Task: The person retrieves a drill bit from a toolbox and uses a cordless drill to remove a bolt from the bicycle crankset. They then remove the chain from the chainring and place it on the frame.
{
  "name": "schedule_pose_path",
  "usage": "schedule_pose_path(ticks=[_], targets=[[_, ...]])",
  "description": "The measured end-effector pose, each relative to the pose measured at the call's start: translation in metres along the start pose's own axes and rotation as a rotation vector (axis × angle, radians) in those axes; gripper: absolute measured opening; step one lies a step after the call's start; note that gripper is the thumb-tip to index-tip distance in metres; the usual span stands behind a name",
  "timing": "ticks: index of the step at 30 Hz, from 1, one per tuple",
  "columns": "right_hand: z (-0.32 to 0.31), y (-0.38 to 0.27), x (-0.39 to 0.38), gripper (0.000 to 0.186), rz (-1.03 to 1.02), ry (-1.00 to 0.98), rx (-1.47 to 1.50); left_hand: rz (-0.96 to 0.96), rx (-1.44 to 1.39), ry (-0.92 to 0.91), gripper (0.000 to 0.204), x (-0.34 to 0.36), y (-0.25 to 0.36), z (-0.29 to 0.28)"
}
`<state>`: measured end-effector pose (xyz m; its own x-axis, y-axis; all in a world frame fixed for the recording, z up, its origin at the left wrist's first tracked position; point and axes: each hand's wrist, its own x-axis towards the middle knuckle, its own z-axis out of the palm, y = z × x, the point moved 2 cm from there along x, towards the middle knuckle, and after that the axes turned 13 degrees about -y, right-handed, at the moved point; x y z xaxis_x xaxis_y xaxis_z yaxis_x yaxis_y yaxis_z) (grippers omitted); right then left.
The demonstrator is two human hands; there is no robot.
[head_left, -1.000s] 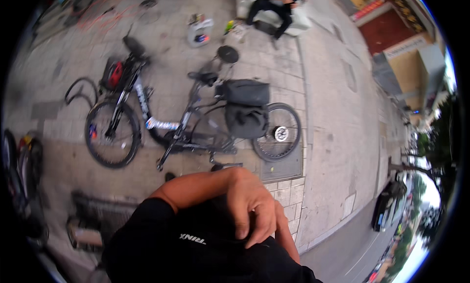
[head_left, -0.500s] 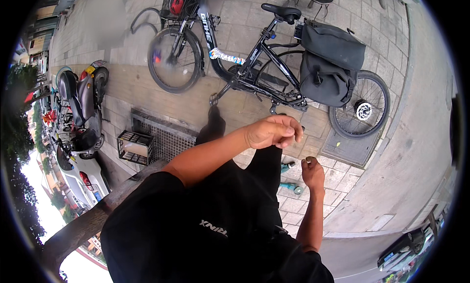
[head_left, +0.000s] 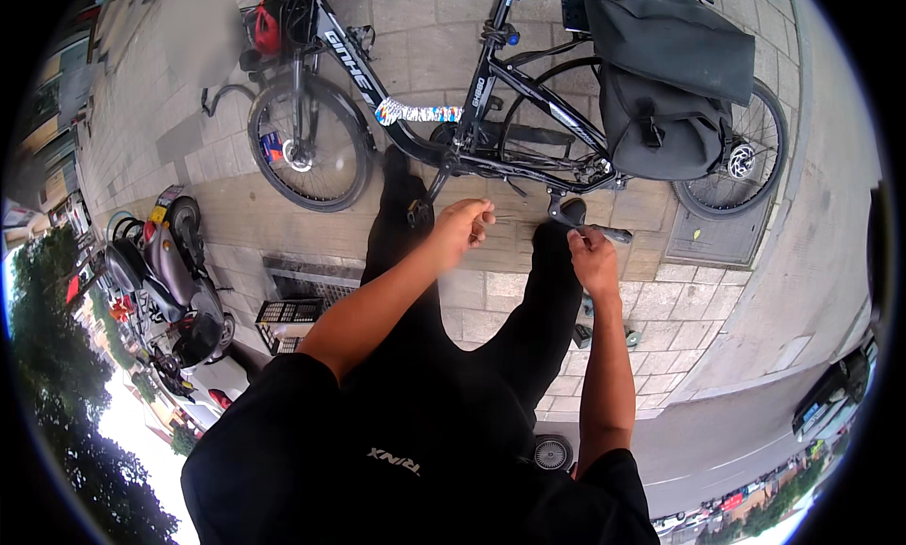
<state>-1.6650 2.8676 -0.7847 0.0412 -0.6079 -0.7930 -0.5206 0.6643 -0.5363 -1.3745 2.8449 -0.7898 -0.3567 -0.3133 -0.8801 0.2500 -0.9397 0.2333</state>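
A black bicycle [head_left: 477, 92] stands side-on across the far side, with a patterned wrap on its frame. Between it and my body, my left hand [head_left: 461, 234] hangs in the air beside the pedal [head_left: 418, 213], fingers half curled with gaps, and nothing shows in it. My right hand [head_left: 594, 260] is in front of the bicycle's kickstand [head_left: 615, 234]. Its fingers are pressed together; whether they touch the stand or hold something small is hidden. Dark grey panniers [head_left: 675, 83] hang over the rear wheel [head_left: 760, 172].
A black crate [head_left: 286, 314] stands by a metal grate [head_left: 326, 285] on the left. Farther left are a scooter [head_left: 170, 267] and other parked vehicles. Paving slabs run underfoot, with a covered hatch [head_left: 713, 248] near the rear wheel. A dark car [head_left: 830, 394] shows at lower right.
The bicycle appears nearer and larger. My left hand has moved left within the view; my right hand has gone forward to near the kickstand. My legs are now farther apart.
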Motion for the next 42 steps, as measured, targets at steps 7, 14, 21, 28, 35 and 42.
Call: schedule_pose_path(ticks=[7, 14, 21, 28, 35, 42], targets=[[0.136, 0.004, 0.12, 0.037, 0.084, 0.121, 0.225, 0.06, 0.228, 0.009, 0.024, 0.104, 0.021, -0.093], [0.188, 0.003, 0.26, 0.034, -0.025, 0.193, 0.193, 0.414, -0.063, 0.181, 0.025, 0.248, 0.023, -0.148], [0.213, -0.012, 0.311, 0.023, 0.071, 0.139, 0.148, 0.705, -0.417, 0.301, 0.026, 0.277, 0.035, -0.158], [0.219, 0.005, 0.325, 0.019, 0.133, 0.171, 0.09, 0.97, -0.487, 0.335, 0.027, 0.272, 0.036, -0.194], [0.213, 0.018, 0.32, 0.026, 0.152, 0.231, 0.054, 1.079, -0.318, 0.28, 0.019, 0.278, 0.038, -0.222], [0.21, 0.019, 0.331, 0.044, 0.056, 0.27, 0.015, 0.903, -0.436, 0.244, 0.016, 0.28, 0.022, -0.204]])
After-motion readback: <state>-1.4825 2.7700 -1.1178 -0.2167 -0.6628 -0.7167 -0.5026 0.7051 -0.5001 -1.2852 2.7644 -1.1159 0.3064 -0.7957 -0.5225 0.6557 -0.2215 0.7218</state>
